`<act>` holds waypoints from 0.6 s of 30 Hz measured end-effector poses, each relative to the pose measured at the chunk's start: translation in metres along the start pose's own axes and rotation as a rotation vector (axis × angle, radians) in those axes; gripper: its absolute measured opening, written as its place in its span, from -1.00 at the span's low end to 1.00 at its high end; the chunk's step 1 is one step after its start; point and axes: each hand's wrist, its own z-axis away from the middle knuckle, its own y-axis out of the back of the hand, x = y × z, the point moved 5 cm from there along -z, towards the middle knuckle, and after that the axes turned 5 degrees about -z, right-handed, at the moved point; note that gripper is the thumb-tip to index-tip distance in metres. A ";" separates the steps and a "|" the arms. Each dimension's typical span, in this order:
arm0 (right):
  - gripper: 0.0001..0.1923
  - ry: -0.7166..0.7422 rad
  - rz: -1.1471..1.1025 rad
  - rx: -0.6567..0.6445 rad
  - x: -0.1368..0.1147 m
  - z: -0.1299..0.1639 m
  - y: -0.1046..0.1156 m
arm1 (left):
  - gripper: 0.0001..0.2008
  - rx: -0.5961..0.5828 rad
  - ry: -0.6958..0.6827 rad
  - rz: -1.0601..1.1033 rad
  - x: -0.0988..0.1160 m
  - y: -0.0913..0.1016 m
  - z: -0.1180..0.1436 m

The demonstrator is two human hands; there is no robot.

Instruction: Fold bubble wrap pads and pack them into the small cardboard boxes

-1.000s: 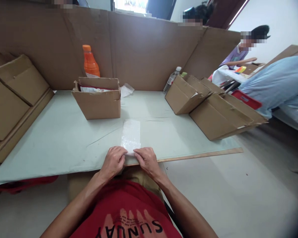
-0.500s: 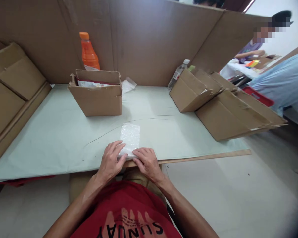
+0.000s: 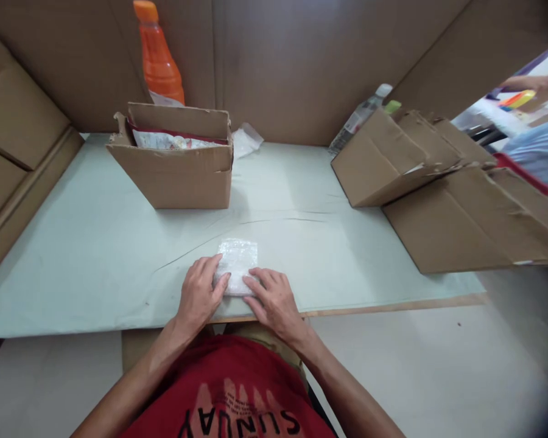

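Note:
A small folded piece of bubble wrap (image 3: 237, 267) lies near the front edge of the table, with its clear flap pointing away from me. Along its left side my left hand (image 3: 201, 289) is closed, fingers and thumb pressing the wrap. My right hand (image 3: 274, 301) holds the right side and near corner, its fingertips resting on top. Whether anything is wrapped inside, I cannot tell.
A cardboard box (image 3: 187, 182) with printed packets stands at the back left, in front of an orange bottle (image 3: 159, 67). On the right are cardboard boxes (image 3: 456, 225) and a clear bottle (image 3: 358, 118). A crumpled plastic bag (image 3: 246, 140) lies behind.
The bubble wrap's flat part has become shorter as the near end is folded further over. Both hands stay on it. My view has tilted down and shifted left.

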 end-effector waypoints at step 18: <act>-0.55 -0.373 -0.639 -0.228 0.014 -0.028 0.002 | -0.64 -0.212 0.525 0.938 0.000 -0.013 0.028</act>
